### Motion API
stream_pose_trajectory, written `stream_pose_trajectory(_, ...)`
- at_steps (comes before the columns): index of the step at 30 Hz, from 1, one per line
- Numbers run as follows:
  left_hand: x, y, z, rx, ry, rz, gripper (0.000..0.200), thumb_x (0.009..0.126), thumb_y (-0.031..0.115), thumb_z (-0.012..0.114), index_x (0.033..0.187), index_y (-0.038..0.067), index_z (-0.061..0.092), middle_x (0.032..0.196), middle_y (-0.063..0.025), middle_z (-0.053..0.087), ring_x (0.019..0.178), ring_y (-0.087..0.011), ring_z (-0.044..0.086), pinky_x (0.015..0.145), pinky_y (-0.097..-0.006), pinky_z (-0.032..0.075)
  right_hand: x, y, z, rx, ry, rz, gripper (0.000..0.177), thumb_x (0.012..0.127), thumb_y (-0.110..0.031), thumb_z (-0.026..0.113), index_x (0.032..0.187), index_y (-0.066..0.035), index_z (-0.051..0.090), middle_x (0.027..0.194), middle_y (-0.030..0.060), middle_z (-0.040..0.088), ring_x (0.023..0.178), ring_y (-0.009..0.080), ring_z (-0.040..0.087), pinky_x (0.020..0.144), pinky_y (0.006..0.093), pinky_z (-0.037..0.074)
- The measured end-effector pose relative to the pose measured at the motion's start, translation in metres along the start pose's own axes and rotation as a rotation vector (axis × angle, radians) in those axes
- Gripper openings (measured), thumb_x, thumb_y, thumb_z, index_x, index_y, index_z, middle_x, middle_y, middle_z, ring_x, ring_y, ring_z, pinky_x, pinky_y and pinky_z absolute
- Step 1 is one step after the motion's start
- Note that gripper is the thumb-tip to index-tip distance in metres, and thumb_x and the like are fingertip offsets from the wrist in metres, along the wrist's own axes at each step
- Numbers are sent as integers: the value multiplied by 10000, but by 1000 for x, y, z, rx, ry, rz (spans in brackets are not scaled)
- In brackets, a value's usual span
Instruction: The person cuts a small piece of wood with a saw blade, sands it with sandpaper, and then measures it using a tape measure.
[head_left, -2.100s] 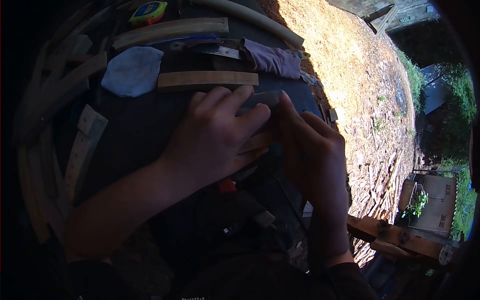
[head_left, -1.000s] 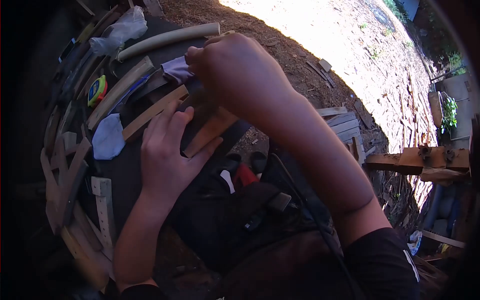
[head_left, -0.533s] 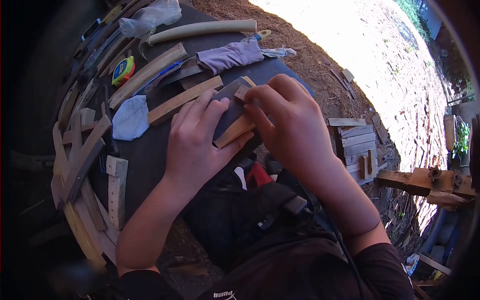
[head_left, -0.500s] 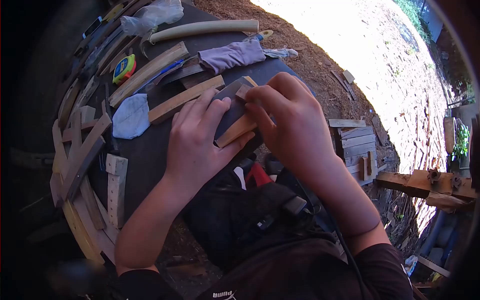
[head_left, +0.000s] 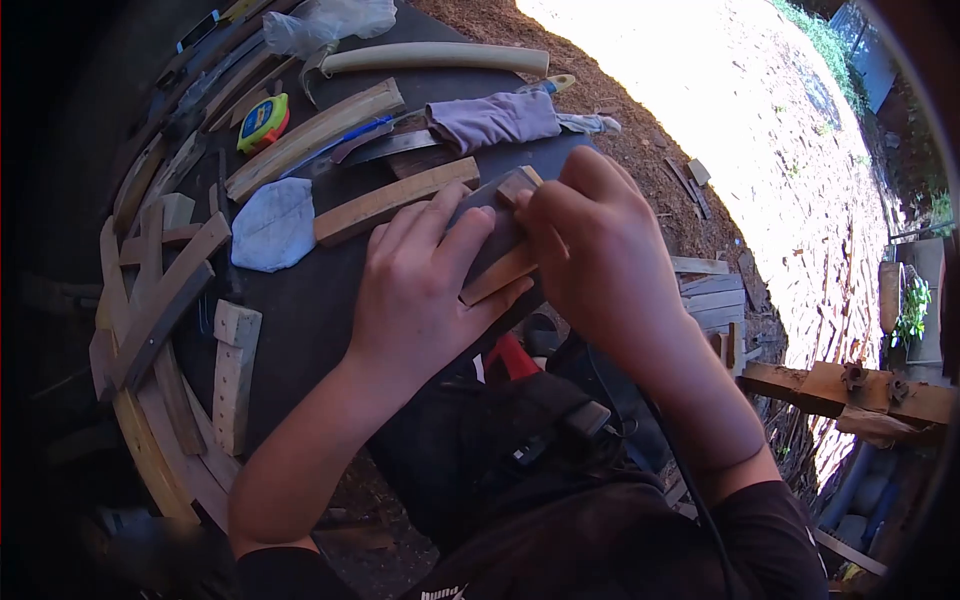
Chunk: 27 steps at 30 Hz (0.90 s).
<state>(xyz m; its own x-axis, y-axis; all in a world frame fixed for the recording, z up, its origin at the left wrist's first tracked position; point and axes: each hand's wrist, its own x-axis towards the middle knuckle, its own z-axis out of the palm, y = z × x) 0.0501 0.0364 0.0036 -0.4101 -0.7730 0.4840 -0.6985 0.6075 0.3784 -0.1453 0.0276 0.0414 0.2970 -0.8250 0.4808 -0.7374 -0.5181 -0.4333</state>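
Observation:
My left hand (head_left: 415, 285) is wrapped around a wooden block with a flat dark grey face (head_left: 503, 272). Its fingers lie over the far side, and the thumb runs under the near edge. With my right hand (head_left: 605, 235) I pinch a small brown piece of wood (head_left: 516, 186) against the dark face, close to the block's far end. My fingers partly cover both pieces. Just beyond my left fingers, a slightly curved wooden strip (head_left: 398, 204) lies on the dark table (head_left: 300, 300). Beside it is a white pad (head_left: 272, 225).
Further back lie a tape measure (head_left: 263, 124), a blue pen (head_left: 352, 134), a blade (head_left: 385, 147), a purplish cloth (head_left: 495, 118) and a curved wooden handle (head_left: 440, 58). Stacked wood pieces (head_left: 165, 300) crowd the left side, near a pale strip with holes (head_left: 235, 375).
The small piece of wood sits slightly nearer the block's far end. The camera view has shifted a little, so my hands and the table objects appear further right. Both grips look the same.

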Motion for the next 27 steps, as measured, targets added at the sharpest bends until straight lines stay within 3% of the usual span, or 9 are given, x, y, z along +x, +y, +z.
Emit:
stream_pose_trajectory(3,0,6,-1,32,-1,-47,583,729,345,935,1157,61,660,1346,-228,650,1160,-430,671,974,-510,541,-21,-9,-15,16,-20,109,105,874,-15,743,820,15,658,840,166,555,775,363,610,687,463,497)
stream_pose_trajectory(7,3,6,1,-3,-11,-23,595,741,364,934,1168,56,658,1327,-230,652,1155,-429,670,984,-509,532,22,7,26,7,118,-57,133,914,-51,749,827,13,671,826,144,539,740,330,587,653,424,482)
stream_pose_trajectory(10,2,6,-2,2,-6,-27,591,746,370,923,1173,60,656,1314,-221,654,1146,-422,670,976,-515,528,-1,-4,1,27,4,34,123,914,-37,755,827,13,684,812,132,529,722,313,585,647,410,487)
stream_pose_trajectory(14,-2,3,1,1,26,-33,557,760,365,893,1165,76,642,1307,-213,647,1151,-398,662,958,-510,517,-21,-9,-5,68,12,80,107,872,8,786,813,26,699,799,123,543,708,272,604,626,393,481)
stream_pose_trajectory(19,-1,4,2,-36,24,-25,507,789,338,868,1152,99,607,1297,-219,642,1156,-383,654,964,-509,497,23,2,23,-17,75,-68,80,886,39,782,836,27,720,758,108,558,653,215,611,584,371,458)
stream_pose_trajectory(22,-3,4,3,1,45,-26,504,790,335,866,1156,98,613,1277,-208,650,1145,-372,659,967,-508,496,-19,-15,-5,17,-8,101,165,880,-9,746,762,9,632,787,138,521,716,339,589,648,455,478)
stream_pose_trajectory(27,-1,0,9,-85,72,-40,520,791,333,867,1179,99,612,1251,-192,658,1140,-367,664,969,-512,494,19,5,21,62,34,8,167,899,-56,732,776,-2,635,791,150,524,741,358,592,685,462,495)
